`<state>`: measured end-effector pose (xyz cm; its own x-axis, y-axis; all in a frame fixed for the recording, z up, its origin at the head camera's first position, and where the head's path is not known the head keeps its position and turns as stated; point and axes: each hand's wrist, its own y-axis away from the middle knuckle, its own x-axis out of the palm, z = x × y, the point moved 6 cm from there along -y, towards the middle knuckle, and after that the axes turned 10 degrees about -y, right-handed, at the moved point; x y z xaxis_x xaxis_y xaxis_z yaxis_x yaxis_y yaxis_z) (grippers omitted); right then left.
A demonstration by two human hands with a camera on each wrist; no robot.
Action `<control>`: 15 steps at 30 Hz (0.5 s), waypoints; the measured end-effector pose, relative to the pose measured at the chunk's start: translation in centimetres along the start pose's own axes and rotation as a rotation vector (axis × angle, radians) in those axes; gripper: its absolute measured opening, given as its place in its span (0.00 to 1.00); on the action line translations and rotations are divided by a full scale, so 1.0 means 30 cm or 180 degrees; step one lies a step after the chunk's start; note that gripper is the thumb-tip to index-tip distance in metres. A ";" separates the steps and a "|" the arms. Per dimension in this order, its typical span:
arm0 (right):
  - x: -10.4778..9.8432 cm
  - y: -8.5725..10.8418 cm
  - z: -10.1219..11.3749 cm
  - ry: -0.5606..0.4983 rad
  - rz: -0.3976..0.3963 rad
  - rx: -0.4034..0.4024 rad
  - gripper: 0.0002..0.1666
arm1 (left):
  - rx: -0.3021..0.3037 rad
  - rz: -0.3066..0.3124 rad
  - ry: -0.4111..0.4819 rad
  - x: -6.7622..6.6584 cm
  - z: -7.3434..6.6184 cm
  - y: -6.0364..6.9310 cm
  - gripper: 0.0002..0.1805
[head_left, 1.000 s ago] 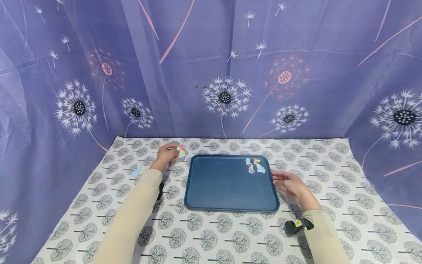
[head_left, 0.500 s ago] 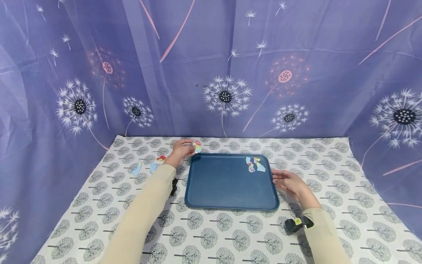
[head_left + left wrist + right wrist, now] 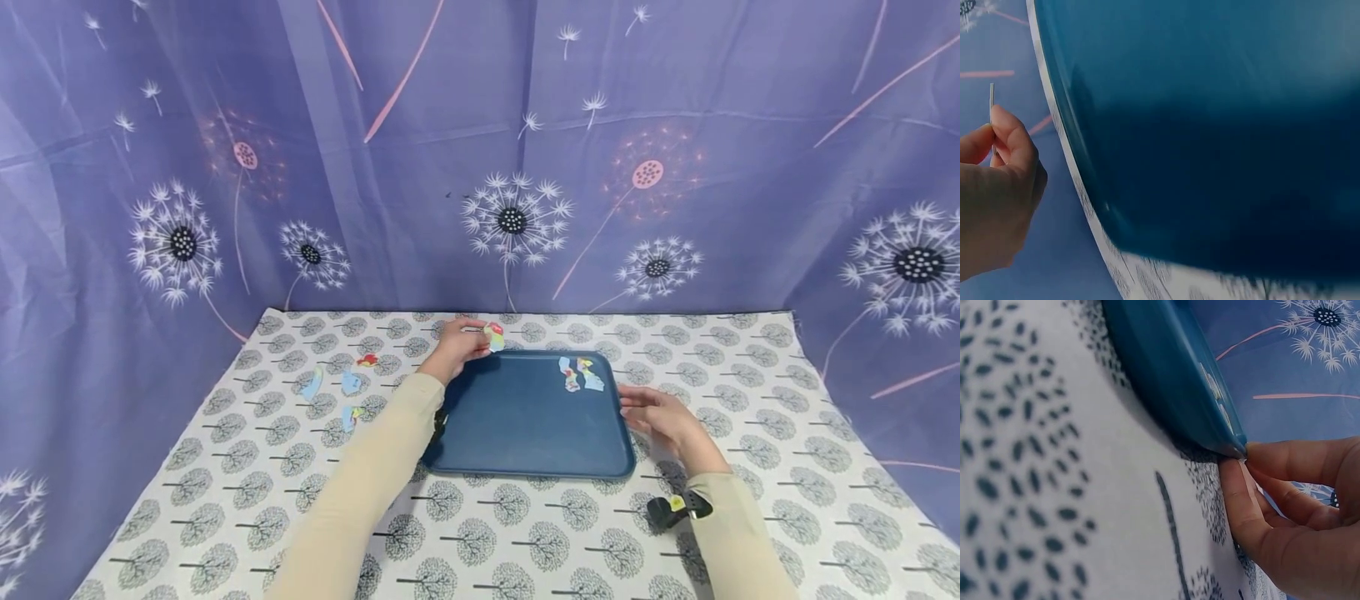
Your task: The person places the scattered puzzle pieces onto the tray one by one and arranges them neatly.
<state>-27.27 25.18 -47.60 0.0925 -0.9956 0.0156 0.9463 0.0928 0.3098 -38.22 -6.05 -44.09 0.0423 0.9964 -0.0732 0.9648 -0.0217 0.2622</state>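
Blue tray (image 3: 525, 433), two pieces (image 3: 592, 381); left hand (image 3: 459, 345), one

I see a plain deep blue tray (image 3: 525, 425), which my left wrist view renders teal, darkening toward navy. The held piece (image 3: 496, 337) shows me red over yellow-green. On the tray the left scrap (image 3: 570, 377) is pale blue with red low down, the right scrap (image 3: 592, 380) yellow above light blue. On the white cloth (image 3: 517, 567), with its rows of grey-black trees, I pick out a red shape (image 3: 367, 360), a light blue shape (image 3: 350, 382), a blue crescent (image 3: 311, 384) tipped yellow-green and a blue-and-green shape (image 3: 350, 417). The curtain (image 3: 457, 75) is violet-blue with white, dark-centred dandelions and pink stalks. The sleeves (image 3: 375, 475) read cream; the right wrist strap (image 3: 700, 505) is black.
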 end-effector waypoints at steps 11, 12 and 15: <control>0.003 0.000 0.006 -0.0070 0.0041 -0.0034 0.35 | 0.0013 0.0115 -0.0060 0.134 0.018 0.017 0.17; 0.004 -0.001 0.006 -0.0076 0.0048 -0.0038 0.35 | 0.0012 0.0125 -0.0078 0.143 0.020 0.019 0.17; 0.004 0.001 0.004 -0.0066 0.0042 -0.0045 0.35 | -0.0014 0.0150 -0.0128 0.169 0.029 0.026 0.18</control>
<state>-27.28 25.05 -47.47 0.0987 -0.9943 0.0394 0.9493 0.1059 0.2959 -37.02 -1.08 -45.09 0.0983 0.9902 -0.0993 0.9603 -0.0682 0.2706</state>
